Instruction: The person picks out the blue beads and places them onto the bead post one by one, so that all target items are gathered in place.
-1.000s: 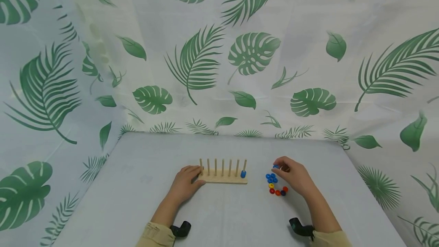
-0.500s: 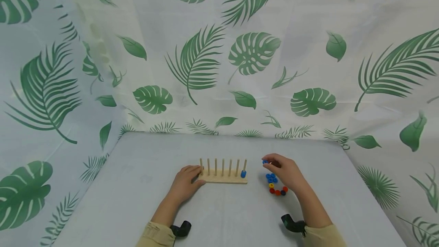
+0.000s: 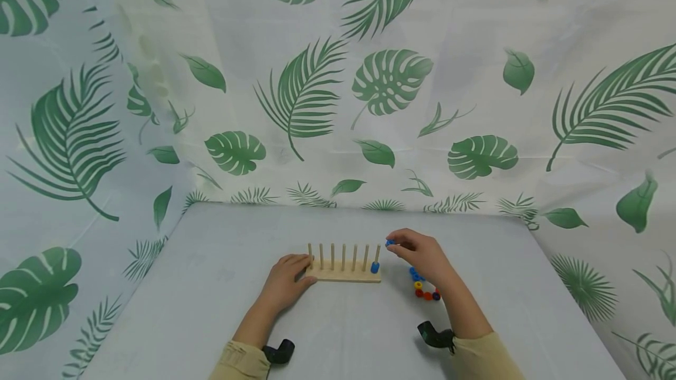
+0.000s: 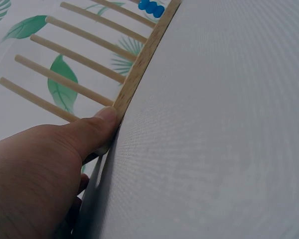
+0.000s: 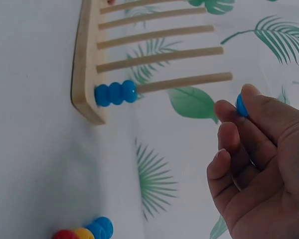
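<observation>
A wooden peg board [image 3: 343,278] with several upright pegs stands on the table. Three blue beads [image 5: 115,93] are stacked at the foot of its rightmost peg. My left hand [image 3: 286,283] grips the board's left end, its thumb [image 4: 107,115] on the front edge and the other fingers mostly hidden behind. Between thumb and index finger my right hand [image 3: 422,254] pinches a blue bead [image 5: 242,105]. That bead is in the air, a little to the right of the rightmost peg's tip and apart from it.
To the right of the board lie loose beads: blue ones [image 3: 414,272], a yellow one [image 3: 418,285], red ones [image 3: 419,293] and a dark one [image 3: 436,296], partly hidden by my right forearm. A leaf-printed cloth [image 3: 317,180] hangs behind the white table [image 3: 222,239].
My right hand has carried the blue bead left and slightly away from me, from above the loose beads to near the rightmost peg. The left hand and the board stay put.
</observation>
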`<state>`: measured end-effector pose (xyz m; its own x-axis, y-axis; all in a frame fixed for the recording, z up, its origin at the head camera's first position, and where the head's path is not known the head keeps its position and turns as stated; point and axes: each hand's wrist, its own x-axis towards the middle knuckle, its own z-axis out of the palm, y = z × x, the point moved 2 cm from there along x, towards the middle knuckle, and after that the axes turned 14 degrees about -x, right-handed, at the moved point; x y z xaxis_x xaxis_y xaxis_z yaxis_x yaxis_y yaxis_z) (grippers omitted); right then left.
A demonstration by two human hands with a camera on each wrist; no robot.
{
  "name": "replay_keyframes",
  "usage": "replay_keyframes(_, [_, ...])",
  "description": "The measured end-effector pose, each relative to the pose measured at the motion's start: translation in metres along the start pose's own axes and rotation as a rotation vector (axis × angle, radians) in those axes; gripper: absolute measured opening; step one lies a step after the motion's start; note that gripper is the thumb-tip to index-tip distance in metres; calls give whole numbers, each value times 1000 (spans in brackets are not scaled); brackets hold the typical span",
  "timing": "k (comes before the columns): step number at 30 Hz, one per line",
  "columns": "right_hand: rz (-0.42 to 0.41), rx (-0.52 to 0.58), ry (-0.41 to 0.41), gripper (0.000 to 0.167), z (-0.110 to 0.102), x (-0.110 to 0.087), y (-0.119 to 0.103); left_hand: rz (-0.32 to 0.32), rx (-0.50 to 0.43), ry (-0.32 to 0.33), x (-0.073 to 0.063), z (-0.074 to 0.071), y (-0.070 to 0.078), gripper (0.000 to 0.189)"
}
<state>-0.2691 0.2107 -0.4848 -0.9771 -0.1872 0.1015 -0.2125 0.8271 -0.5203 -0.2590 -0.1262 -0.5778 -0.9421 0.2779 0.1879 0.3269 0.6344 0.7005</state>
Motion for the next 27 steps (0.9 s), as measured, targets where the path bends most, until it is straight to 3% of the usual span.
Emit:
replay_keyframes(10, [-36,25,-7,30,5,3,-11,-1,-2,6,1,1,-2,56])
replay_keyframes(27, [1,-14,-49,22,18,9,-15,-8,-8,7,0,1,0,56])
